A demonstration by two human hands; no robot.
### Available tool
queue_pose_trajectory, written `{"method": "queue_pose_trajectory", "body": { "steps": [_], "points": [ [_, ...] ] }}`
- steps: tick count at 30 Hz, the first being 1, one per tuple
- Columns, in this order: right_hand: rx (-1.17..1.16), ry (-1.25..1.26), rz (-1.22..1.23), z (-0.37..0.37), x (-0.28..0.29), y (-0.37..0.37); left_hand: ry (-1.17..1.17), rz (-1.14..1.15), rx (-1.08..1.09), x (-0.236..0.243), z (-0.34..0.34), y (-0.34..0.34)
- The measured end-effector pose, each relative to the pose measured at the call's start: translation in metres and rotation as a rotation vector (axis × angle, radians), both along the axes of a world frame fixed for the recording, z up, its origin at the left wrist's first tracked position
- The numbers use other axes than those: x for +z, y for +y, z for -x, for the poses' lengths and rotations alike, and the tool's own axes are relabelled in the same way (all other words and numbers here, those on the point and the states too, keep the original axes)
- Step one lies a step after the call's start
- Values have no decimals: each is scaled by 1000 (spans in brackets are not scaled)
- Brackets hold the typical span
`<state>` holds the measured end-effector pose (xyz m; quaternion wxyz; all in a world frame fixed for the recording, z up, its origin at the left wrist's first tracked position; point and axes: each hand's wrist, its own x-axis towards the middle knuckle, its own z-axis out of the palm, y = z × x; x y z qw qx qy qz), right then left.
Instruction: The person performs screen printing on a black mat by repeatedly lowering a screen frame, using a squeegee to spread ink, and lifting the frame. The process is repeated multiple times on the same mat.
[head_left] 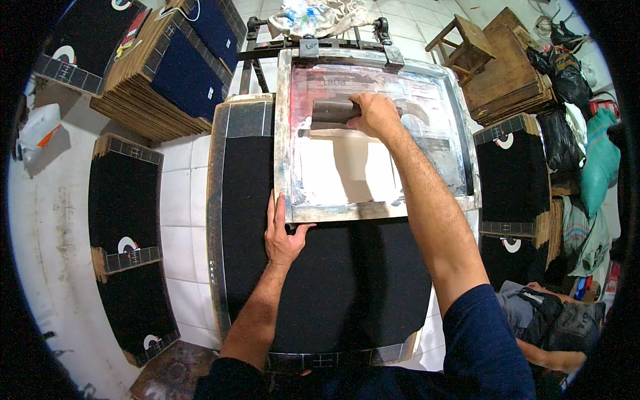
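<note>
My right hand (377,118) is closed round a dark squeegee (331,110), which lies across the far part of a screen printing frame (343,214). Pale mesh with a bright white window shows inside the frame, and pinkish ink stains run along its left and far sides. At the frame's near left corner is my left hand (283,243), its fingers along the side rail and its thumb against the front rail. Beneath the frame, black fabric (320,293) is spread flat on a board; the part under the frame is hidden.
Hinge clamps (309,48) hold the frame's far edge, with a stained rag (320,17) behind. Boards with black fabric (125,193) stand left and right. Stacked boards (153,100) rise at the far left. A wooden stool (461,47) and bags (599,157) are right; another person (553,323) is near right.
</note>
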<state>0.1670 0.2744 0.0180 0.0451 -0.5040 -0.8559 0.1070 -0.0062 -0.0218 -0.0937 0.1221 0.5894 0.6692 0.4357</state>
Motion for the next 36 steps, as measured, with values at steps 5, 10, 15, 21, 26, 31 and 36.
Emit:
{"method": "queue_pose_trajectory", "body": {
  "steps": [5,10,15,21,26,31,36],
  "points": [
    [-58,83,-207,-13,-14,-77,107,-13,17,0,1,0],
    [-11,63,-80,-50,-6,-190,60,-10,34,-2,0,-1],
    [5,191,-269,-54,-6,-220,8,35,43,5,-2,-3],
    [35,231,-431,-49,52,-217,49,-222,72,79,-5,4],
    [81,296,-884,-35,166,-133,-414,-511,42,207,-12,64],
    [1,148,-843,-14,247,-78,-319,-428,-15,243,55,75],
    [-144,81,-693,-5,278,-64,-531,-181,134,66,202,-59]
  ]
}}
